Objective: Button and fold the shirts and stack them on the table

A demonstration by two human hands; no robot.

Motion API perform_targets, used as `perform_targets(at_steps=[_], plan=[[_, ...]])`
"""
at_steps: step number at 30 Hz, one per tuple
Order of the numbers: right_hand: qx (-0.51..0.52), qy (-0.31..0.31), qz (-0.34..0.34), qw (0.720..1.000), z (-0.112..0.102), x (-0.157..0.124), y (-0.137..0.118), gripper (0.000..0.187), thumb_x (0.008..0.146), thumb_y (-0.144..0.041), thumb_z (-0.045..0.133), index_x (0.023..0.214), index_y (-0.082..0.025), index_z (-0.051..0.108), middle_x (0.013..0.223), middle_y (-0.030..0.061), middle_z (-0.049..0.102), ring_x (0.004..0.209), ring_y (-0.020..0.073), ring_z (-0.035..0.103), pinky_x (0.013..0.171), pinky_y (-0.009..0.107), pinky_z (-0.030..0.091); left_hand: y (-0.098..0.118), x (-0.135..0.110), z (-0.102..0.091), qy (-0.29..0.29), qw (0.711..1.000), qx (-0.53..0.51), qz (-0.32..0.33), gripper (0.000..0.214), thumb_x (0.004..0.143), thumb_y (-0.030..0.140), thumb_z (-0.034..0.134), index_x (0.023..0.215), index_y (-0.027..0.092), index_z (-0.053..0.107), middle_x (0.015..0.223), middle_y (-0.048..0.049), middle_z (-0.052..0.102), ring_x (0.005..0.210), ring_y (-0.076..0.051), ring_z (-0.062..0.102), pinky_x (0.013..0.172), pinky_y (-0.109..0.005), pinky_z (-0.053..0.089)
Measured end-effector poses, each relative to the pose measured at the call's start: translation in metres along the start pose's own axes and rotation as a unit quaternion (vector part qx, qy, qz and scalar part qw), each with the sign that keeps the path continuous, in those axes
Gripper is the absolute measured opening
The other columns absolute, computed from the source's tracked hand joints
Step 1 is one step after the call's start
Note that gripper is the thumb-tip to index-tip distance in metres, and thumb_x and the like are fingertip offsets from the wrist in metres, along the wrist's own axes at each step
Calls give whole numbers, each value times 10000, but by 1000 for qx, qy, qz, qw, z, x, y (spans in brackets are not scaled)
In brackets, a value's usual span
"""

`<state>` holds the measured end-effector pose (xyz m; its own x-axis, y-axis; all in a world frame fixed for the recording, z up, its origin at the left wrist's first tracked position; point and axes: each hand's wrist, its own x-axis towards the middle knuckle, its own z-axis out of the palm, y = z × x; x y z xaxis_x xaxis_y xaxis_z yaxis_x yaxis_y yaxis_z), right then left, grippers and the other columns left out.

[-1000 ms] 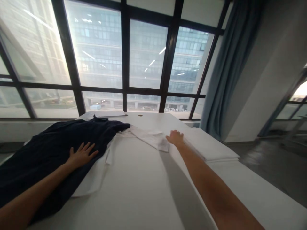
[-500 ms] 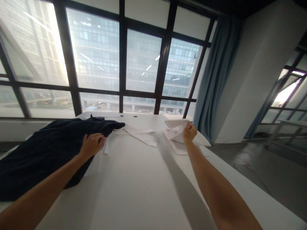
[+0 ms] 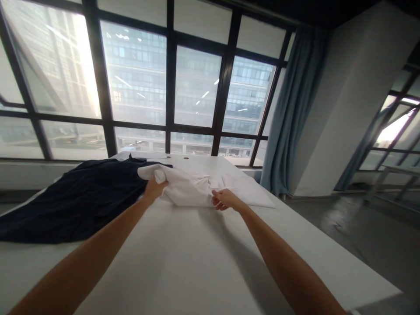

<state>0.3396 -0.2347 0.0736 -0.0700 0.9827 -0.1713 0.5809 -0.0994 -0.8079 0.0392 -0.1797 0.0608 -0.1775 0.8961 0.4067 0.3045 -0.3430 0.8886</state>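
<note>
A bunched white garment [image 3: 190, 189], perhaps a shirt, is over the middle of the white table [image 3: 183, 262]. My left hand [image 3: 155, 189] grips its left end, which is lifted and folded over the fingers. At its lower right corner, my right hand [image 3: 225, 199] pinches the cloth between thumb and fingers. More folded white cloth [image 3: 257, 194] lies flat just right of my right hand. A dark navy garment [image 3: 75, 197] is spread on the table left of my left hand, and the white cloth overlaps its right edge.
Tall windows with black frames [image 3: 169, 87] stand behind the table's far end. To the right hang a blue curtain [image 3: 292, 113] and a pale pillar [image 3: 341, 105]. Beyond the table's right edge, grey floor [image 3: 341, 223] shows, with another table [image 3: 397, 175] farther off.
My right hand has moved left from the white pile with white cloth. My left hand has left the navy garment's edge and taken hold of the white garment, now bunched between both hands.
</note>
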Motion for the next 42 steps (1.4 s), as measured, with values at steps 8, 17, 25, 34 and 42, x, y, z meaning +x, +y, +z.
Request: perform_targets(at_steps=[8,17,25,34,42], plan=[[56,41,-78,995,6,54,35,636,883,-669,440,1269,-180,566,1263,128,610,1016,219,640,877,333,494,72,-77,-71,-498,828,136,220,557,710,498,738,1184,217,653,1358,-94,572,1237,-292,516,1081,-402,364],[-381,85,-168,905,67,59,-12,694,731,-421,706,1369,-223,519,1435,146,466,1277,329,462,1034,442,373,26,-49,-75,-445,882,146,-56,714,821,738,394,1187,162,602,977,-127,715,652,-197,652,590,-307,518],[-420,-81,-239,872,92,35,-44,409,812,-471,609,1143,-249,700,1077,70,711,974,250,643,844,326,464,0,-39,-20,-426,783,409,195,496,771,271,593,1266,239,611,1213,-81,657,1122,-253,589,977,-353,439],[-577,-55,-165,798,4,15,-15,245,672,-141,693,909,-173,747,957,112,709,938,271,643,821,344,462,18,-30,-82,-445,674,587,61,478,591,137,664,1053,234,736,1065,-111,713,942,-312,661,793,-388,506],[-363,-179,-276,872,53,-4,-25,588,572,-181,741,1155,-235,692,952,10,708,798,181,620,744,252,473,20,-61,-14,-443,780,383,223,411,743,367,660,1130,229,668,1120,-88,664,1008,-253,608,881,-340,457]])
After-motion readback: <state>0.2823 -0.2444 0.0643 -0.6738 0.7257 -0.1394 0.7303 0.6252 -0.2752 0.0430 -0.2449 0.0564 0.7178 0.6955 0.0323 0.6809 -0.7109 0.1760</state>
